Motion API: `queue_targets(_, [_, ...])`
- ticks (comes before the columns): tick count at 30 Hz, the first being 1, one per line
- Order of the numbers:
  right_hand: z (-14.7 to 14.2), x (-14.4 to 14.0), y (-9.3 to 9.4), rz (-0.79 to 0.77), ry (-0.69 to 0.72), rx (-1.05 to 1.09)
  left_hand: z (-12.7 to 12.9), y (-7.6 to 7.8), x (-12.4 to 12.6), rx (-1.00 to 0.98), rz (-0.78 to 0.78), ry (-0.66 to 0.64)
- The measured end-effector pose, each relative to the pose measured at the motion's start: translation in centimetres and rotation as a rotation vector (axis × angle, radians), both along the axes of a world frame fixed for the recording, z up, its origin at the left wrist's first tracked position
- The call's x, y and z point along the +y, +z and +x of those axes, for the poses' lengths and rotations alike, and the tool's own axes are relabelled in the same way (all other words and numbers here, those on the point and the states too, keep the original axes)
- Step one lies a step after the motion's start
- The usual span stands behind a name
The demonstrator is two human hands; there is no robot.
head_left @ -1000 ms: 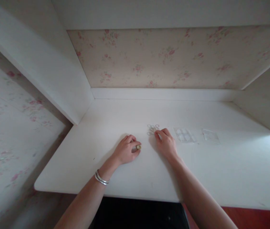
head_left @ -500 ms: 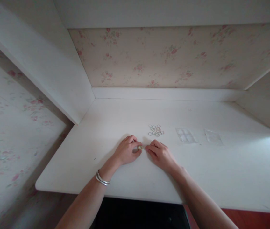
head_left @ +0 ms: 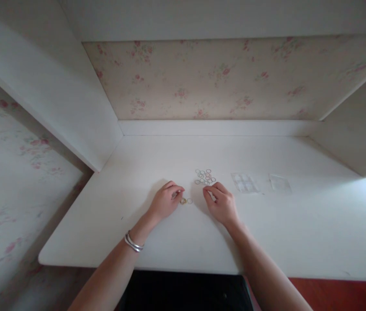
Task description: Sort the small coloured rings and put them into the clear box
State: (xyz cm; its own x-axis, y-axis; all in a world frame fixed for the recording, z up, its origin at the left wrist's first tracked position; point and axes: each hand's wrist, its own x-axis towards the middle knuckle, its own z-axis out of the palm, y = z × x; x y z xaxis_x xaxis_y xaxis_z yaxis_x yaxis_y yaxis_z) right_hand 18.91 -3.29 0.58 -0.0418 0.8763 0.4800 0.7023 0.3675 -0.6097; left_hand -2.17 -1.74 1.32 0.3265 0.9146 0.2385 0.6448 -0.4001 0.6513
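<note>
My left hand rests on the white desk, fingers curled, thumb and index tips nearly together. Just below its thumb lie a gold-coloured ring and, beside it, a thin pale ring. To the right, my right hand has thumb and index finger pinched, close to the near edge of a pile of thin rings. Whether either pinch holds something small is hidden. Two silver bangles circle the left wrist.
Right of the ring pile lie a clear plastic piece with compartments and a second clear plastic piece. A side panel bounds the desk at left, and a low ledge runs along the back.
The hands have moved apart. The gold-coloured ring, earlier at my left fingertips, now shows below the thumb with a pale ring beside it. The view has shifted slightly right.
</note>
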Motion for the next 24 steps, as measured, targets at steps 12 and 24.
queue_targets(12, [3.0, 2.5, -0.1, -0.121, -0.348, 0.329, 6.8, 1.5, 5.8, 0.454, 0.104, -0.092])
queue_targets(24, [3.3, 3.2, -0.7, -0.146, -0.305, 0.318, 7.0, 0.9, 8.1, 0.455, 0.119, -0.197])
